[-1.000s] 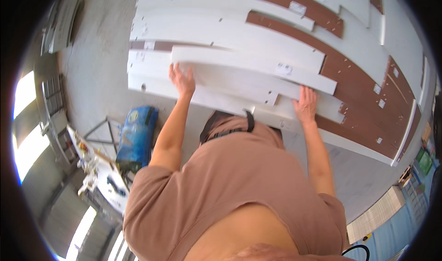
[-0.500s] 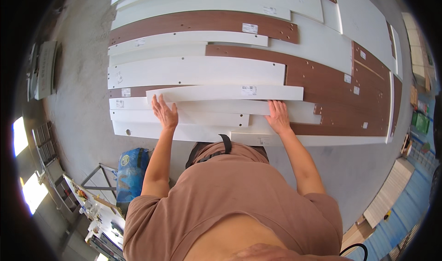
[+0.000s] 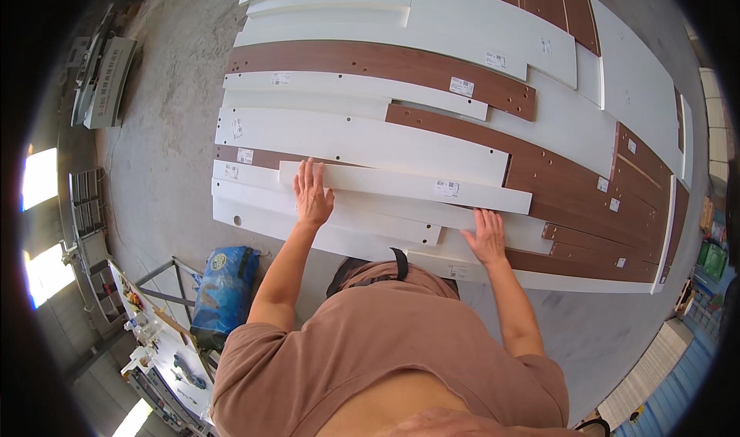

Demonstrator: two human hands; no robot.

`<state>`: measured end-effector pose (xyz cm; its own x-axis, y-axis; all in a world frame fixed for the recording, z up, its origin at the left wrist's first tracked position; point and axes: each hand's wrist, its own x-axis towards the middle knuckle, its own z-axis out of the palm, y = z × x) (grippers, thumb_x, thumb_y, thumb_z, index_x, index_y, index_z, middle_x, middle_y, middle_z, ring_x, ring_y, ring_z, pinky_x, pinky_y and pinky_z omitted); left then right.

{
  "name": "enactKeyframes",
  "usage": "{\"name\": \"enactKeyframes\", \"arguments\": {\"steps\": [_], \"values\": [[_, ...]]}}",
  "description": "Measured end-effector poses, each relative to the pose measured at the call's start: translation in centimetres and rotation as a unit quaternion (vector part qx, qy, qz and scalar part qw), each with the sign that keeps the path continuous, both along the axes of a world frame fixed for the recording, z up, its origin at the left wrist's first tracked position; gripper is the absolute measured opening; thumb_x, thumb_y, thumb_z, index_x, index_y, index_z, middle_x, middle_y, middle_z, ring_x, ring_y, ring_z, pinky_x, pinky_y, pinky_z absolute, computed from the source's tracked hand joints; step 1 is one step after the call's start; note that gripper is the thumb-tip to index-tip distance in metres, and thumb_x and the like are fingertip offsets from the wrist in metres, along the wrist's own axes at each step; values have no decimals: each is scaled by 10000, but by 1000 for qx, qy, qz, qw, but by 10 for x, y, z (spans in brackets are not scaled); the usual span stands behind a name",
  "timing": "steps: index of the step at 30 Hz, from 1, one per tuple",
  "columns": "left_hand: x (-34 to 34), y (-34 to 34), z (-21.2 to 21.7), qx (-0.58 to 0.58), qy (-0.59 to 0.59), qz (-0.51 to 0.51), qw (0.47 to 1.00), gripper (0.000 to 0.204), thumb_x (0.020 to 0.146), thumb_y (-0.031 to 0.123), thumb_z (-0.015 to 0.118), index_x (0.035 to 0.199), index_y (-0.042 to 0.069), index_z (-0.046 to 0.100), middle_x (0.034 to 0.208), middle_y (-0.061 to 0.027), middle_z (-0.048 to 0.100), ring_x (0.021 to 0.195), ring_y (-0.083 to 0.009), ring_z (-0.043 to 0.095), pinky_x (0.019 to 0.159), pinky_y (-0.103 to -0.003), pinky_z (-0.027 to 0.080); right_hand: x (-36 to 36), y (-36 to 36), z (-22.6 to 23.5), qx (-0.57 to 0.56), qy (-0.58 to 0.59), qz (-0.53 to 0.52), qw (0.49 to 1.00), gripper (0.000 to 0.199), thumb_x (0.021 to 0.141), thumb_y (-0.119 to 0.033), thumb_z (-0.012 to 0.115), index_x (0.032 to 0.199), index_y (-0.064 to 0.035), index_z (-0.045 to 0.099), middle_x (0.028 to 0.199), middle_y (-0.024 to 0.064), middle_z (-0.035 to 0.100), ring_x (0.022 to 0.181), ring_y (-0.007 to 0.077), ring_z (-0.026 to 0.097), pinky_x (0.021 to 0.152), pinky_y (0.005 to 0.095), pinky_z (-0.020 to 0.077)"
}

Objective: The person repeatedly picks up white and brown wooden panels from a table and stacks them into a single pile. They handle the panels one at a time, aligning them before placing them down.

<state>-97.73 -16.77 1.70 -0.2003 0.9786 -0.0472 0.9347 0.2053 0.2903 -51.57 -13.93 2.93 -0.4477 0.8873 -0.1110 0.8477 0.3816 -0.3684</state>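
A long narrow white board [image 3: 405,186] with a paper label lies across the stacked panels in front of me. Over its left end rest the outstretched fingers of my left hand [image 3: 312,196], the thumb apart beside its near edge. My right hand [image 3: 486,239] lies palm down towards the board's right end, fingers extended and their tips at its near edge. Neither hand is closed round it. Beneath and around are a wide white panel [image 3: 362,140] with small holes, a dark brown panel [image 3: 578,186] and a lower white panel [image 3: 362,215].
More white and brown panels overlap up to the far side, including a long brown board [image 3: 370,61]. A blue plastic sack [image 3: 225,287] stands left of me by a metal frame [image 3: 158,292]. A grey machine [image 3: 106,82] sits at the far left. Stacked boards [image 3: 647,368] lie at right.
The view has turned, so the panels appear lower and further right. Both hands stay at the narrow white board, the left slightly further in from its end. The board keeps roughly its place on the stack.
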Motion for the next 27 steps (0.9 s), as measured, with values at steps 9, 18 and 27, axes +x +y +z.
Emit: {"name": "enactKeyframes", "arguments": {"steps": [9, 18, 27], "values": [[3, 19, 4, -46, -3, -114, 992, 763, 753, 43, 666, 1462, 83, 387, 1541, -177, 335, 1463, -364, 257, 1189, -546, 180, -5, 32, 6, 80, 0, 11, 997, 695, 737, -294, 813, 1307, -4, 540, 1314, 158, 540, 1262, 329, 490, 1084, 477, 375], [4, 33, 8, -29, -3, -213, 977, 798, 673, 4, 683, 1423, 51, 415, 1408, -187, 453, 1346, -387, 388, 1134, -511, 279, -10, 65, -3, 86, 4, 33, 996, 812, 678, -363, 853, 1324, -17, 501, 1251, 138, 520, 1231, 302, 480, 1113, 446, 333], [4, 39, 16, -40, 49, -249, 966, 729, 695, 22, 688, 1380, 39, 439, 1365, -175, 492, 1296, -343, 453, 1058, -476, 337, -8, 70, -5, 88, -26, 63, 994, 756, 686, -398, 843, 1227, -8, 489, 1170, 135, 510, 1170, 320, 491, 1077, 437, 381]]}}
